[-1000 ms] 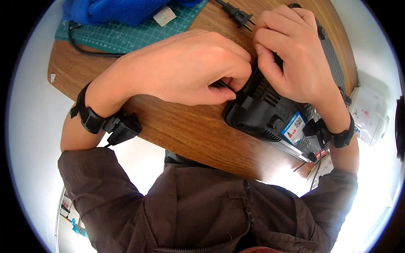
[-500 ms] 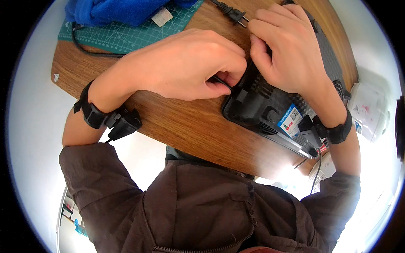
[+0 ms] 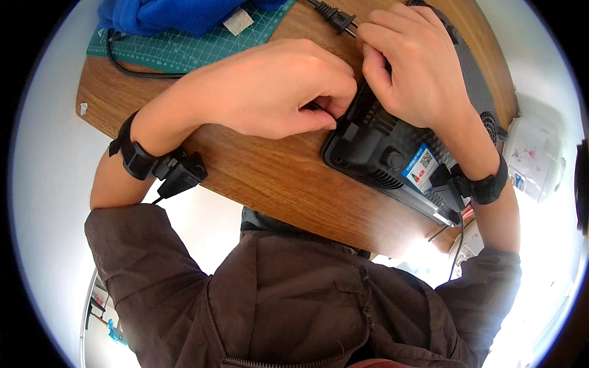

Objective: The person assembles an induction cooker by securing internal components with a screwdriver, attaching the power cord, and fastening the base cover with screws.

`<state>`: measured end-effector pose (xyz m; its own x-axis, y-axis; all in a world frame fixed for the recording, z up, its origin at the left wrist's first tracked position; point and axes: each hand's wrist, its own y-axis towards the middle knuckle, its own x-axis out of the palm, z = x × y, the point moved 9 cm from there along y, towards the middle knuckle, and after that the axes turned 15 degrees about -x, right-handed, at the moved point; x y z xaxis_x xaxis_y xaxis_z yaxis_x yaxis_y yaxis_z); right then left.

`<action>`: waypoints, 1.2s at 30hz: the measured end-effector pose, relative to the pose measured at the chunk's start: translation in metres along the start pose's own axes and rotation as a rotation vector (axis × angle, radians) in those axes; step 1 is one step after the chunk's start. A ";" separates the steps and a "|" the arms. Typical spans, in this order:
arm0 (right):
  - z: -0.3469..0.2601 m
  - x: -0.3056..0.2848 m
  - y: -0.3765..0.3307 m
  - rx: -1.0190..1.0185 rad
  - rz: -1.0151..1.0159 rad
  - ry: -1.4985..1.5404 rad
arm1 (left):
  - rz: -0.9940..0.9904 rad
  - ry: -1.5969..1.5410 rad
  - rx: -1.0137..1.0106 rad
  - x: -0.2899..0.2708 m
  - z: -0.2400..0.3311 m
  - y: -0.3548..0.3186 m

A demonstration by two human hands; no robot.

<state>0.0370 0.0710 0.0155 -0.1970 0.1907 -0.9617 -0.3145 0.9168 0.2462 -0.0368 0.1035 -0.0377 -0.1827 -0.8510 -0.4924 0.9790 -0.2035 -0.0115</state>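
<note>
A black plastic appliance (image 3: 353, 156) with vent slots, a round grille and rubber feet lies on the wooden table, its underside apparently up. My left hand (image 3: 282, 92) is closed at its left edge, thumb and fingers pinching a thin black cord (image 3: 315, 106), only a short bit of which shows. My right hand (image 3: 414, 67) lies over the appliance with curled fingers; the fingertips, and whatever they grip, are hidden. Beside those fingers is a black two-pin plug (image 3: 337, 19). A blue and white label (image 3: 422, 168) is stuck on the appliance.
At the far left, a green cutting mat (image 3: 184, 52) carries a bunched blue cloth (image 3: 165, 15) with a pale tag. A black cable (image 3: 138, 75) curves along the mat's near edge. The table's front edge (image 3: 276, 214) runs close to my body. Black strapped devices (image 3: 181, 175) sit on both wrists.
Both hands have shifted only slightly; the left thumb has edged upward along the appliance's edge. The view has moved a little. Both hands stay closed as before.
</note>
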 end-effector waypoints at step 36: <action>0.062 -0.029 -0.122 0.487 0.139 -0.183 | 0.339 0.446 -0.216 0.027 0.045 -0.036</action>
<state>0.1389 -0.0243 0.0058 -0.0272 0.3400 -0.9400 0.1790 0.9268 0.3301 -0.0815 0.0660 -0.0119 0.1523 -0.5568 -0.8165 0.9809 0.1864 0.0558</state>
